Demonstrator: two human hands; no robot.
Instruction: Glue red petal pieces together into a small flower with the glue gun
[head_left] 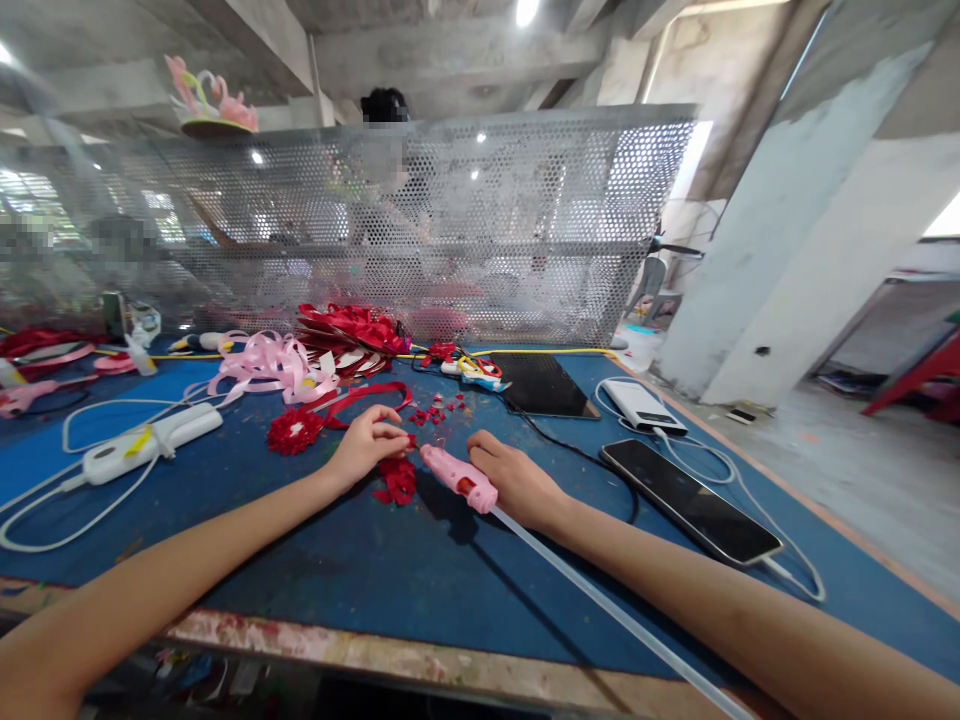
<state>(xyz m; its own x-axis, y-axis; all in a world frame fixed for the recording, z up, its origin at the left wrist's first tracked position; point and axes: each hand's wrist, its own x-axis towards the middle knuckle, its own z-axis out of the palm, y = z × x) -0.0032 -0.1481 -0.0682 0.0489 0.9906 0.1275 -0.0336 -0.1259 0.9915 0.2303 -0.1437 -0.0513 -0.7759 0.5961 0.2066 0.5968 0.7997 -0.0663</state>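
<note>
My right hand [508, 478] is closed around a pink hot glue gun [457, 478]. A long translucent glue stick [600, 600] runs out of its back end toward the lower right. The gun's tip points left at my left hand [369, 445], whose fingertips pinch a small red ribbon piece [411, 441]. Just below those fingers, a red ribbon flower [396, 482] lies on the blue table mat [315, 570]. To the left rests a round red rosette [295, 430] with a pale centre. Small red scraps [436, 408] are scattered beyond my hands.
Pink ribbon [274, 368] and a red ribbon pile [349, 335] lie at the back. A white power strip [154, 440] is at left. A phone [690, 500], a power bank [643, 405] and a black panel [544, 383] are at right. Perforated metal screen [480, 220] stands behind.
</note>
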